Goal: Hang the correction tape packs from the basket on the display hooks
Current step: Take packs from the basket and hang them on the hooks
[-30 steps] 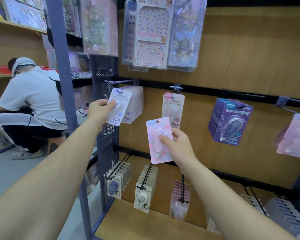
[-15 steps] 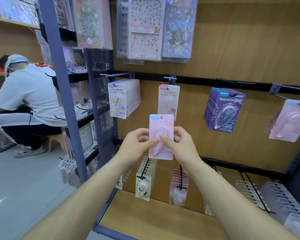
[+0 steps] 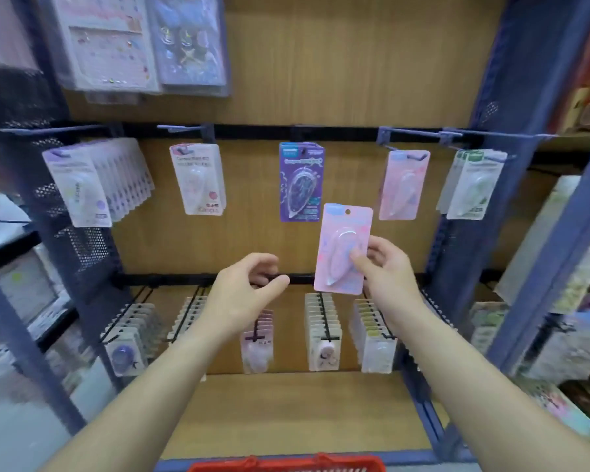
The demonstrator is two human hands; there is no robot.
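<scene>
My right hand [image 3: 387, 267] grips a pink correction tape pack [image 3: 343, 248] upright in front of the wooden display wall, below and between a purple pack [image 3: 301, 180] and a matching pink pack [image 3: 403, 183] on the upper hooks. The left hand [image 3: 244, 289] hovers to the left of the held pack, fingers loosely curled and holding nothing. More packs hang on upper hooks: a white stack [image 3: 92, 182], a single white-pink pack [image 3: 198, 178] and a green-white stack [image 3: 472, 183]. The red basket's rim [image 3: 286, 464] shows at the bottom edge.
A lower rail carries several rows of small tape packs [image 3: 321, 332] on black hooks. Sticker sheets [image 3: 116, 42] hang above the upper rail. Blue perforated uprights [image 3: 457, 233] frame the bay; stocked shelves flank both sides. A wooden shelf base [image 3: 286, 410] lies below.
My left hand has let go of the pink pack and moved left. The right hand carried the pack right and slightly up. The view turned right; the crouching person is out of sight.
</scene>
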